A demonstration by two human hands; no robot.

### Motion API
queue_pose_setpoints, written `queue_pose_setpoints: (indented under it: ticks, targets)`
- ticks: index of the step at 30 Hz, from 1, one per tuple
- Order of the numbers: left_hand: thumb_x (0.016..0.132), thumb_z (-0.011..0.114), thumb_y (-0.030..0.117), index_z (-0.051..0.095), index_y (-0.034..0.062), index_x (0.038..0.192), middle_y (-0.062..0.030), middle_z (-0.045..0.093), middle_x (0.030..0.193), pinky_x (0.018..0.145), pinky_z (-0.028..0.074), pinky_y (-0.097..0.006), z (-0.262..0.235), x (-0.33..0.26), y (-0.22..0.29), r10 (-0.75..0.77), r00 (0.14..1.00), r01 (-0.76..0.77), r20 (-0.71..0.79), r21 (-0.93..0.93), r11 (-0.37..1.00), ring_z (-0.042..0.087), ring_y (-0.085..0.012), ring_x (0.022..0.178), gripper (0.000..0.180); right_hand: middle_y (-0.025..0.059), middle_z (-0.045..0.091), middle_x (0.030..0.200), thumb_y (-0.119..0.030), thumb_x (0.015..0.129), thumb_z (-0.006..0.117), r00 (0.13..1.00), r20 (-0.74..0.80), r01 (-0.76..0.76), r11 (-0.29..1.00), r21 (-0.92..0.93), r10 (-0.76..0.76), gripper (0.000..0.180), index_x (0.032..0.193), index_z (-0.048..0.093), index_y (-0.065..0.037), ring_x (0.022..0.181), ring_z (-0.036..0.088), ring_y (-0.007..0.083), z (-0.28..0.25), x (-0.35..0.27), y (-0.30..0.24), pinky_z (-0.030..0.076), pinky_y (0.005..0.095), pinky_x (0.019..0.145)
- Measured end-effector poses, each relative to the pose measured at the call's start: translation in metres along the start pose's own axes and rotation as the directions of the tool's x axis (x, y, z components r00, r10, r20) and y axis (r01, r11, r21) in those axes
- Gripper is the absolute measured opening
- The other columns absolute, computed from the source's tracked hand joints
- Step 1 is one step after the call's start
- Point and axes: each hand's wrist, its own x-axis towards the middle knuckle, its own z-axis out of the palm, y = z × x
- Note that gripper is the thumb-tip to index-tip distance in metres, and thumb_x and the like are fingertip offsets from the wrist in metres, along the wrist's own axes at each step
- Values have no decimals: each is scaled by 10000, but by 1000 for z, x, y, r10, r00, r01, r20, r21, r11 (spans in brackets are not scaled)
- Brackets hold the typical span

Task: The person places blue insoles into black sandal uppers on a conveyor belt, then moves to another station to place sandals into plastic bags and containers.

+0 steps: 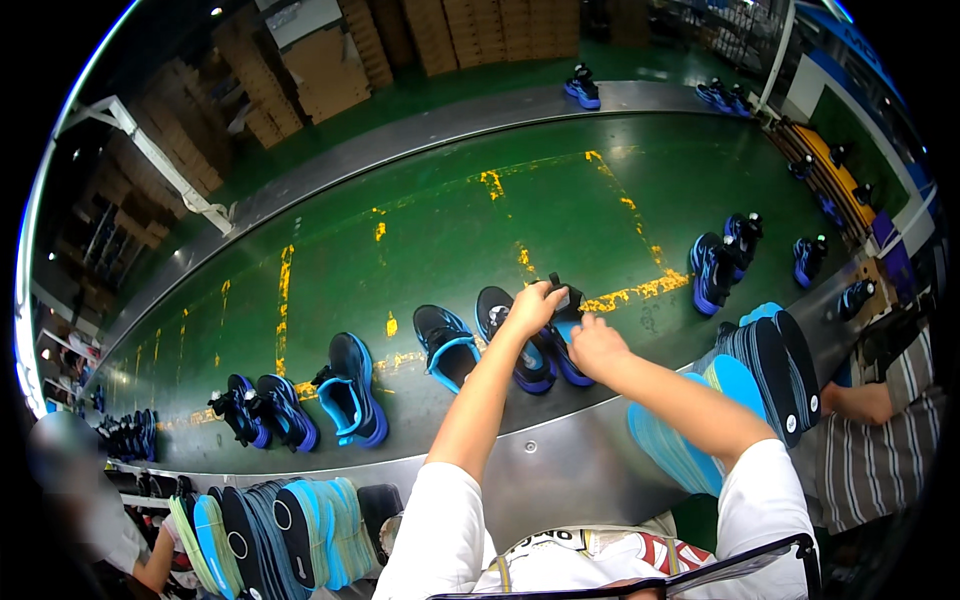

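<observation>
My left hand (537, 305) is closed on the black upper part of a black and blue sneaker (565, 372), which rests on the green belt in front of me. Its fingers pinch near a dark flap at the top. Against the right side of the same shoe is my right hand (597, 348), fingers curled by the light blue lining; whatever they grip is hidden. Just left of it, partly behind my left wrist, lies another sneaker (494, 303). Farther left an open sneaker (437, 328) shows its bright blue lining.
More sneakers (352, 385) sit along the belt (330, 265) to the left, others (711, 270) to the right. Stacks of insoles (735, 385) stand by my right arm, further stacks (320, 530) at lower left. Co-workers are at both sides; a striped shirt (880, 450) shows right.
</observation>
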Motion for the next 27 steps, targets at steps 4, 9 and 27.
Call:
queue_pose_setpoints:
  ticks: [4, 9, 27]
  targets:
    - [719, 578, 403, 557, -78, 863, -213, 583, 759, 653, 429, -335, 8, 3, -14, -6, 974, 13, -225, 30, 999, 580, -248, 742, 502, 210, 547, 939, -270, 702, 569, 944, 328, -69, 991, 117, 27, 326, 850, 596, 19, 896, 542, 324, -37, 4, 1, 464, 369, 745]
    - [720, 574, 399, 572, -77, 880, -170, 590, 758, 658, 429, -301, 1, 1, -6, -49, 997, 48, -52, -16, 999, 570, -199, 722, 502, 221, 573, 880, -123, 684, 551, 947, 318, 25, 996, 87, -51, 214, 839, 607, 13, 868, 565, 317, -22, 11, 4, 469, 361, 736]
    - [749, 528, 398, 556, -64, 749, -211, 571, 683, 593, 427, -355, 4, 3, -1, -56, 998, 55, -31, -16, 998, 577, -288, 661, 462, 127, 541, 1073, -96, 694, 530, 652, 729, 429, 894, -129, -208, 273, 950, 603, -38, 983, 524, 243, 9, 69, -1, 420, 347, 800]
